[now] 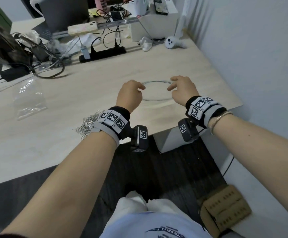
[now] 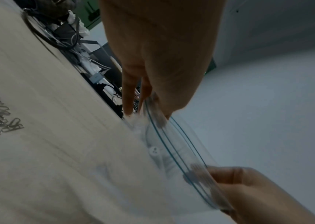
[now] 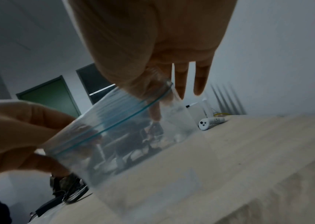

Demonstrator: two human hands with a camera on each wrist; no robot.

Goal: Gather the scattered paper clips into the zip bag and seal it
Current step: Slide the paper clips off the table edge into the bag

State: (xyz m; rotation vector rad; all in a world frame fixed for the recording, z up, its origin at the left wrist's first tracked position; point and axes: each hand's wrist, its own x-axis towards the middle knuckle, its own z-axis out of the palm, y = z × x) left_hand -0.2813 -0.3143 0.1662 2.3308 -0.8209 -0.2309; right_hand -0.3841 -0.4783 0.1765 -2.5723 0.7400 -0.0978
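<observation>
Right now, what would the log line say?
stage: opening bag | left hand: pinches bag rim | right hand: pinches opposite rim | bag mouth: open, empty | clips: piled on table, none bagged | seal: not done

1. Shirt (image 1: 150, 227), bottom edge of the head view: dark blue printed lettering, upside down and cut off; no word can be read with certainty.
2. Wrist bands (image 1: 113, 118): black-and-white square code markers; the small characters beside them are illegible.
</observation>
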